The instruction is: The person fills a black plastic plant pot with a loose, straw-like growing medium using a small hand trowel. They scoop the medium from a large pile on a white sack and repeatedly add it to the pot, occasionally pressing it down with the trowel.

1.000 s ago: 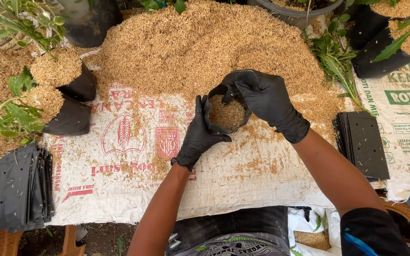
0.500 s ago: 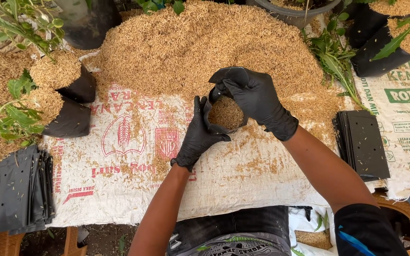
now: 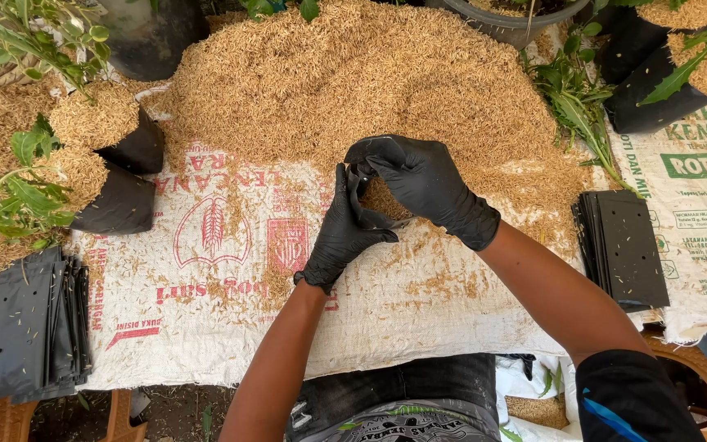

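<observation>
Black-gloved left hand and right hand pinch a small black bag of husks above the white sack.

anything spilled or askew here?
Loose husk is scattered over the white sack below both hands, away from the main pile. Two filled black bags at left lie tipped. Otherwise nothing stands out.

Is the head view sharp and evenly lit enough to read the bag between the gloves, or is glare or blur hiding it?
Head view: sharp, soft even daylight, no hard shadows; faint sheen on the right hand; the black bag merges with the left hand, its edges hard to trace.
</observation>
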